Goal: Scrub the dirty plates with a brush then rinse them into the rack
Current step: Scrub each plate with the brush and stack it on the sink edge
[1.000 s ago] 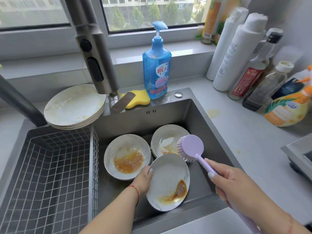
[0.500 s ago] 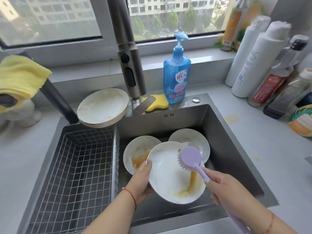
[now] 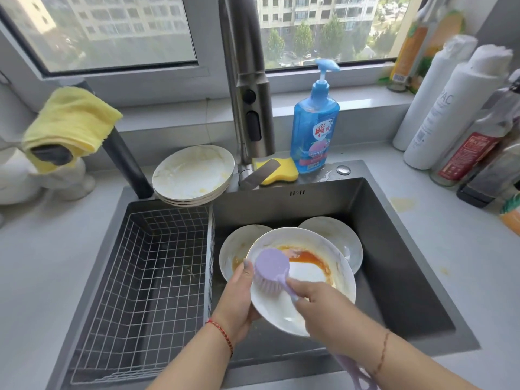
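My left hand (image 3: 237, 299) grips the left rim of a white plate (image 3: 315, 277) smeared with orange sauce, held tilted above the sink. My right hand (image 3: 318, 302) grips the handle of a lilac dish brush (image 3: 271, 270), whose round head presses on the plate's left side. Two more dirty plates lie on the sink floor behind: one at the left (image 3: 239, 249), one at the right (image 3: 337, 235). A stack of dirty plates (image 3: 194, 175) sits on the sink's back edge. The wire rack (image 3: 146, 277) fills the sink's left part.
The tap (image 3: 250, 108) hangs over the sink's back edge, with a yellow sponge (image 3: 284, 171) and a blue soap bottle (image 3: 315, 128) beside it. Bottles (image 3: 450, 108) crowd the right counter. A yellow cloth (image 3: 70, 122) hangs on a dark bar at left.
My left hand lifted the plate off the sink floor and tilted it up. The brush head moved from the plate's upper right to its left side, spreading the sauce.
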The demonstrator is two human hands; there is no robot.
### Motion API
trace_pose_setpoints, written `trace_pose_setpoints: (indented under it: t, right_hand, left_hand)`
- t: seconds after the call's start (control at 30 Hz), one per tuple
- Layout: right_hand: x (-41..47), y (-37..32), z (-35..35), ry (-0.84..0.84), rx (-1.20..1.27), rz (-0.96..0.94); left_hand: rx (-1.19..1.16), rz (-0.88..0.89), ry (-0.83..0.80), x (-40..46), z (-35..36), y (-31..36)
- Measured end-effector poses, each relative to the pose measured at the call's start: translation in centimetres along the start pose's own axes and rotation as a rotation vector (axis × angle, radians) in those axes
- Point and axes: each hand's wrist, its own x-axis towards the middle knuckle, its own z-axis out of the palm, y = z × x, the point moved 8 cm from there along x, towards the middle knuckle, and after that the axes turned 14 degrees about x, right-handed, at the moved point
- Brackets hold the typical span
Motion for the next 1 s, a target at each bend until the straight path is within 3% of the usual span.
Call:
trace_pose_setpoints:
  t: [0.1,0.27,0.33,0.47,0.7,0.8,0.9,1.0]
  right_hand:
    - [-0.2,-0.5,1.1,-0.029,0.014,0.003]
    - [1.6,-1.4,-3.2,0.175,-0.197,-0.034]
    - [1.8,-1.3,-3.9,0.199,-0.165,-0.038]
    - [0.9,-2.5,-1.4,0.091,-0.074,-0.049]
    - [-3.4,-2.8,-0.4,-0.196,-0.151,-0.035]
    - [-4.5,-2.7,-1.5,-0.229,-0.035,0.1]
    - [-3.4,-3.8,-0.7,-0.234,-0.098,0.041]
    - [-0.3,-4.5,-0.3,-0.12,-0.14,-0.023]
  left_hand:
    - [0.008,0.031,0.077,-0.3,-1.0,0.4]
    - [0.024,0.056,0.105,-1.0,-1.3,1.0]
    - [0.023,0.074,0.116,-1.1,-1.4,1.4]
    - [0.056,0.103,0.146,-1.1,-1.5,2.3]
    - [-0.003,0.162,0.271,-0.6,-3.8,3.5]
    - [-0.003,0.172,0.266,-0.6,-3.9,3.7]
    - [0.023,0.146,0.243,-0.8,-3.1,3.3]
    - [0.04,0.091,0.211,-1.2,-2.2,2.5]
